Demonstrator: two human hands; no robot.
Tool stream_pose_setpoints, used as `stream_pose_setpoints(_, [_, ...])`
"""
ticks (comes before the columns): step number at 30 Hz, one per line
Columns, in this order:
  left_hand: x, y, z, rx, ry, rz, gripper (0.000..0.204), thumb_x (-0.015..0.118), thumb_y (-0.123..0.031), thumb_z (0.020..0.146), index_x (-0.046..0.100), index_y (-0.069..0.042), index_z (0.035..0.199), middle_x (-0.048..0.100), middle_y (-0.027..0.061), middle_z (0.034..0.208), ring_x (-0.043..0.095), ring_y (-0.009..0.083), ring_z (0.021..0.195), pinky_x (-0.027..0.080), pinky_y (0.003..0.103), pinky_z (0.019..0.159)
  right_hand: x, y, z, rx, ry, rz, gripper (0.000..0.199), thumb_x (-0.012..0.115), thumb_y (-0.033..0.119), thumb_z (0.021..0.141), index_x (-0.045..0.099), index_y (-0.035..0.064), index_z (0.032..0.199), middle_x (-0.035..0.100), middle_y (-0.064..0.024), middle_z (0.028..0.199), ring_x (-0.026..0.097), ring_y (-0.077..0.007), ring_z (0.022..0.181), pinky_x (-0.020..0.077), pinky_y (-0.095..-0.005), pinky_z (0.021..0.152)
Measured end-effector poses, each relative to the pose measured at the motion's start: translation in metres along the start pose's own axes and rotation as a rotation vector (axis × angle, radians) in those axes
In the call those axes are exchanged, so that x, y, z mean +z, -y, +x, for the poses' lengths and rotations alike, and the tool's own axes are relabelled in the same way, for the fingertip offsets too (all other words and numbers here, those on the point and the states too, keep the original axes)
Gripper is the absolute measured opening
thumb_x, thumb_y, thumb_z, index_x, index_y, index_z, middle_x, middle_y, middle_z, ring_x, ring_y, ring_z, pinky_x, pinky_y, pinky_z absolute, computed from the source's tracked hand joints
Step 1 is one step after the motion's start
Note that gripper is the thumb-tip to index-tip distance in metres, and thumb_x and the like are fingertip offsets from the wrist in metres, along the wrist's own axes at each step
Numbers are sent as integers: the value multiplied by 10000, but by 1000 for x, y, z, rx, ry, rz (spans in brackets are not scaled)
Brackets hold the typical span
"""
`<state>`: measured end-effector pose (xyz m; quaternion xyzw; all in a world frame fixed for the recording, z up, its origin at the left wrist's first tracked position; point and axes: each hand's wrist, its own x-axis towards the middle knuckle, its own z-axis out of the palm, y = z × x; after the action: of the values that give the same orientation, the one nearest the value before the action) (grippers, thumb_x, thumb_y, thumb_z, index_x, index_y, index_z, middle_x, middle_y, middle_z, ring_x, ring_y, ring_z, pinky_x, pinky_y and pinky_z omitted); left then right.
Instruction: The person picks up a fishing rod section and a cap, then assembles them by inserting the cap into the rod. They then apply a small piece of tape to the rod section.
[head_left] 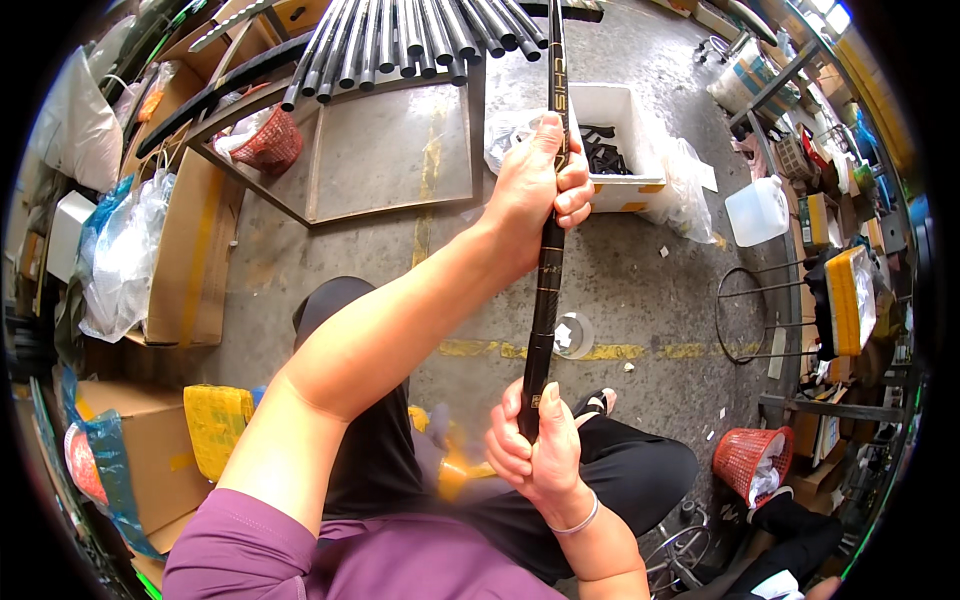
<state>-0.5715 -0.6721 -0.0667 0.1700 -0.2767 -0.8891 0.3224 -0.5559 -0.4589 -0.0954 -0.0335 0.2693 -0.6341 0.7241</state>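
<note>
Both hands grip a long, slim black rod with gold lettering and glossy carbon finish (548, 270), held nearly upright in front of the person over the grey concrete floor (640, 270). The left hand (540, 190) is wrapped tight around the rod's upper part, fingers curled over it. The right hand (535, 445), a thin bracelet on its wrist, is closed around the lower end, just above the lap in black trousers (380, 450). Beyond the rod's top, a bundle of dark grey tubes (410, 40) rests across the far edge of a low wooden frame (390, 150). A white foam box (620, 140), seemingly holding small black parts, stands on the floor just right of the left hand.
</note>
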Motion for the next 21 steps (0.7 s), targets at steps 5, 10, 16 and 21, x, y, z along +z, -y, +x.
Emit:
stream_pose_setpoints(5, [1, 2, 0, -6, 11, -12, 313, 357, -397, 988, 404, -90, 948, 341, -46, 619, 299, 34, 442, 262, 176, 372, 1, 0, -1, -3, -20, -19, 459, 354, 529, 943, 438, 81, 890, 323, 10, 512, 242, -65, 359, 221, -215, 311])
stream_pose_setpoints(10, [0, 3, 1, -14, 48, -60, 311, 343, -393, 992, 411, -92, 953, 326, -52, 609, 287, 29, 433, 253, 174, 365, 1, -2, -1, -6, -40, -39, 466, 358, 536, 939, 440, 79, 889, 328, 7, 510, 246, -68, 356, 219, -218, 309])
stream_pose_setpoints(16, [2, 3, -2, -21, 55, -66, 311, 336, -403, 991, 421, -107, 950, 314, -65, 599, 278, 22, 428, 240, 171, 360, 2, -3, -1, -31, -61, -81, 471, 374, 539, 933, 441, 75, 885, 330, 5, 504, 249, -68, 353, 209, -222, 302])
stream_pose_setpoints(21, [3, 3, -6, -43, 55, -73, 313, 330, -415, 989, 427, -120, 953, 295, -74, 583, 268, 20, 416, 240, 169, 357, 6, -3, -2, -40, -74, -73, 477, 382, 541, 930, 442, 71, 877, 329, 7, 500, 243, -65, 349, 198, -219, 302])
